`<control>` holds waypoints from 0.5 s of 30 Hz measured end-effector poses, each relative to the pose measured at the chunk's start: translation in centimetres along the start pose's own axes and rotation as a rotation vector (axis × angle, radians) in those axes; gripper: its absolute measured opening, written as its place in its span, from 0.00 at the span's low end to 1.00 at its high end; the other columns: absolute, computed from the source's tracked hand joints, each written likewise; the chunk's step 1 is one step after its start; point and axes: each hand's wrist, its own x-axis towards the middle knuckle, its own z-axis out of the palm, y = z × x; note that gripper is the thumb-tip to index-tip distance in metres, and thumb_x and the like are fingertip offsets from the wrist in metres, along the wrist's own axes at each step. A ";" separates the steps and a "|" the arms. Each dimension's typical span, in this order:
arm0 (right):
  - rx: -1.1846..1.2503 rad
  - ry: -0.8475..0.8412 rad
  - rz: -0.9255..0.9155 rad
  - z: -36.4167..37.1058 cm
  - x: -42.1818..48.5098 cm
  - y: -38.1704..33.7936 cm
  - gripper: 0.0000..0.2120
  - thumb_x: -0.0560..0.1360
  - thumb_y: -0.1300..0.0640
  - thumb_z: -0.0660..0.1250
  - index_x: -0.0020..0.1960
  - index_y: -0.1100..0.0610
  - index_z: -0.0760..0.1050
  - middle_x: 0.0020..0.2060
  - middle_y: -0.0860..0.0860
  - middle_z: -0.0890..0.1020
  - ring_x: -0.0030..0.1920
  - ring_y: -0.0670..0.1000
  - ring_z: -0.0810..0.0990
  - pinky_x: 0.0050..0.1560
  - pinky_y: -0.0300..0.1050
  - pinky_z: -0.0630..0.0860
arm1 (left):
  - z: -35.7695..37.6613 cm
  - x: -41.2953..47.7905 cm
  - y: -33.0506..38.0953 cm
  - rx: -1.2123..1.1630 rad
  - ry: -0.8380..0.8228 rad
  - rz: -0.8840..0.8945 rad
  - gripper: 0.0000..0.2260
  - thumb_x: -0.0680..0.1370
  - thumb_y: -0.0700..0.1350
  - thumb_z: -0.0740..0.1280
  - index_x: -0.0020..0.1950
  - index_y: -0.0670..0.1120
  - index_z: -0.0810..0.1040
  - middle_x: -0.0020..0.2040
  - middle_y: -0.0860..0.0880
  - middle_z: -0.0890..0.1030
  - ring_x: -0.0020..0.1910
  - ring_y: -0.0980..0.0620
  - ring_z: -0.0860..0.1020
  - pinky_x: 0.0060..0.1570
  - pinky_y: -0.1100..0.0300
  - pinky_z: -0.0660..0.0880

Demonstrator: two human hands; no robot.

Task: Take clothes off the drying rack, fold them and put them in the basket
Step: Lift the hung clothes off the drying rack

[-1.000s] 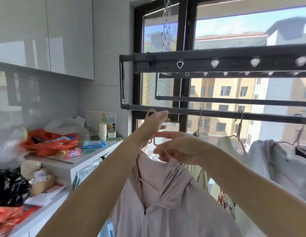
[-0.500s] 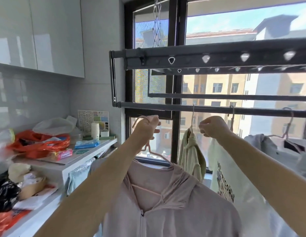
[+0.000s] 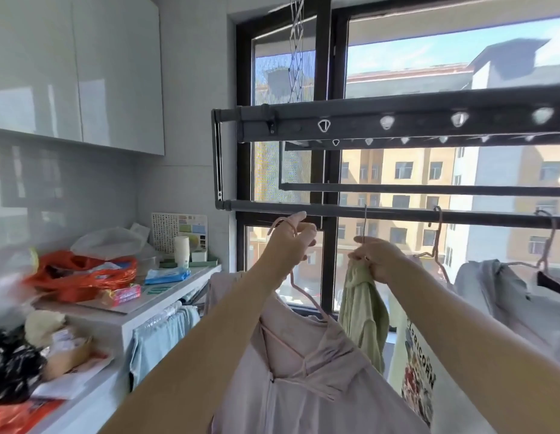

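Head view caught the unhooking step: left hand (image 3: 291, 242), fingers curled round the pink hanger (image 3: 303, 296), held the pink hoodie (image 3: 303, 386) just below the rack bar (image 3: 397, 213), seemingly unhooked; right hand (image 3: 380, 261) pinched the green top (image 3: 363, 311) at its hanger's neck, hook on that bar. Next, likely, it needed lifting clear

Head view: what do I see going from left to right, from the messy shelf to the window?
Orange bag → white cups → left hand holding the pink hanger → right hand gripping the wire hanger → grey shirt.
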 end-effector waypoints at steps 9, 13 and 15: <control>-0.047 -0.144 -0.200 -0.3 -4.4 -4.0 0.15 0.75 0.75 0.62 0.53 0.58 0.80 0.41 0.59 0.82 0.35 0.49 0.81 0.35 0.41 0.81 | 2.5 1.4 1.4 0.058 -0.018 0.115 0.20 0.80 0.40 0.62 0.72 0.40 0.65 0.58 0.47 0.75 0.43 0.64 0.74 0.38 0.76 0.70; -0.058 -0.315 -0.240 0.5 -7.9 -4.6 0.17 0.75 0.76 0.61 0.49 0.57 0.79 0.33 0.57 0.82 0.29 0.47 0.81 0.32 0.36 0.80 | 3.2 1.8 2.7 0.030 -0.001 0.152 0.14 0.80 0.42 0.63 0.65 0.39 0.72 0.53 0.46 0.77 0.47 0.56 0.76 0.41 0.78 0.70; -0.084 -0.369 -0.238 0.8 -8.7 -4.1 0.16 0.75 0.77 0.60 0.47 0.59 0.79 0.33 0.56 0.82 0.30 0.48 0.82 0.34 0.36 0.80 | 3.4 1.6 3.2 0.025 -0.026 0.144 0.15 0.80 0.44 0.64 0.66 0.40 0.71 0.55 0.46 0.77 0.50 0.55 0.76 0.44 0.74 0.72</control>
